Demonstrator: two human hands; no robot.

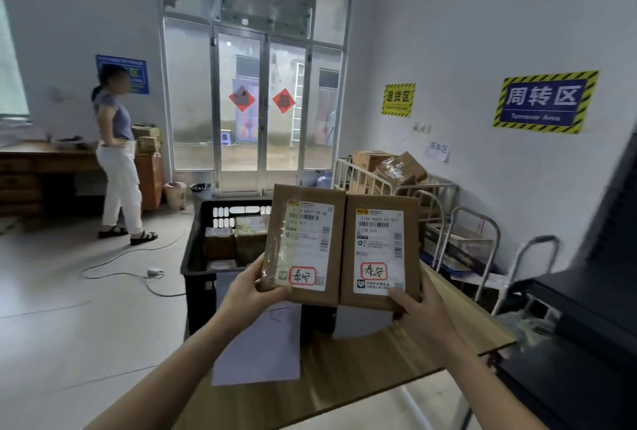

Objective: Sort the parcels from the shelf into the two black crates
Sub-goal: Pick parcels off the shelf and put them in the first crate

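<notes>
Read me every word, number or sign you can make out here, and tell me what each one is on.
"周转区" and "Turnover Area": blue wall sign.
"退货区": yellow wall sign; its small line is blurred.
"0237-29 02" and handwritten "泰安": left parcel.
"210A B006 03", "B006", "泰安": right parcel.
Unreadable: white wall paper, blue poster, the labels' fine print.
</notes>
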